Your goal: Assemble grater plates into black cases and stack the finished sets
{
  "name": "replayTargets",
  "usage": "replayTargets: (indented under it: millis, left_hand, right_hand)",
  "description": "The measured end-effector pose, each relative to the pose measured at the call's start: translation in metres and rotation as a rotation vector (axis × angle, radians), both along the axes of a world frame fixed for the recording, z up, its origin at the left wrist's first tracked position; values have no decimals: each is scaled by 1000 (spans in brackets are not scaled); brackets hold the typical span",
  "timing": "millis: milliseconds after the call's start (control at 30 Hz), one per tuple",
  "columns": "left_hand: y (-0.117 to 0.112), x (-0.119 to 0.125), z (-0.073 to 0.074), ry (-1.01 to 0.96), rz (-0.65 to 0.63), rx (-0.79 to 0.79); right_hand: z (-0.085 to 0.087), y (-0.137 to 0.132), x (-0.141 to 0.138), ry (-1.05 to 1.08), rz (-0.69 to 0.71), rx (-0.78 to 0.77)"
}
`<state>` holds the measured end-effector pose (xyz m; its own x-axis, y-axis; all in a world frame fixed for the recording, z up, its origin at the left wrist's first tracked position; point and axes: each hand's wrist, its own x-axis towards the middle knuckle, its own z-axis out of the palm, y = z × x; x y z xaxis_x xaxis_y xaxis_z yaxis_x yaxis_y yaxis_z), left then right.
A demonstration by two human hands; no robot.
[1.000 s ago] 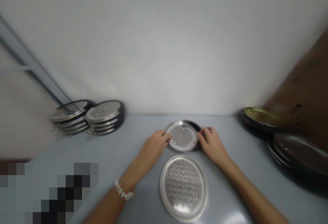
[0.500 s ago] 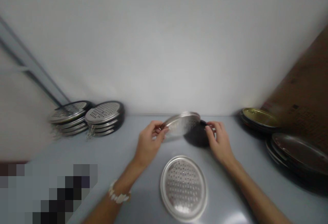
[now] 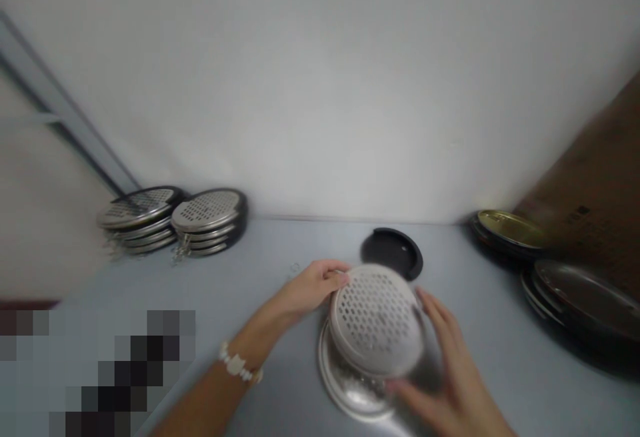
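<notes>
My left hand [image 3: 317, 285] pinches the upper left edge of a round metal grater disc [image 3: 377, 320], which is full of holes and tilted toward me. Beneath this disc lies a second round metal grater disc [image 3: 357, 400] on the table, partly covered by it. My right hand [image 3: 450, 363], smeared by motion, has thumb and fingers spread around the right side of the held disc; whether it touches the edge I cannot tell. Just behind, a shallow round black holder [image 3: 393, 250] with a raised rim rests on the table.
Two stacks of metal graters with black holders [image 3: 143, 207] [image 3: 210, 213] stand at the back left. To the right are a stack topped by a yellowish round dish [image 3: 513, 229] and a pile of dark round pieces [image 3: 590, 297]. A brown cardboard box [image 3: 595, 177] rises behind them.
The held grater disc has come away from the black holder and moved toward me, over the disc on the table. My right hand has let go of the holder and come nearer.
</notes>
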<state>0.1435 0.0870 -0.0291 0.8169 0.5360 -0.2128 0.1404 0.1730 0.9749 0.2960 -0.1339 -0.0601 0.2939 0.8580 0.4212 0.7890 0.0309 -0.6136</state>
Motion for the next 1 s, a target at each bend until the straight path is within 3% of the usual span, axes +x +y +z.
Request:
replayTargets:
  millis: [133, 267, 400, 567, 833, 1000]
  left_hand:
    - [-7, 4, -9, 63, -71, 103]
    - [-9, 5, -17, 134, -84, 205]
    - [-11, 4, -20, 189, -103, 264]
    - [-8, -1, -13, 221, -137, 358]
    - [-11, 0, -10, 328, -103, 821]
    - [-17, -2, -13, 383, -131, 890]
  right_hand:
    - [-29, -14, -8, -135, 11, 103]
    - [-48, -19, -20, -136, -115, 123]
    - [-53, -21, -31, -166, -118, 152]
    - [-56, -22, -41, -180, -149, 134]
    - [-65, -16, -43, -171, -141, 134]
    - [-73, -16, -44, -183, -128, 143]
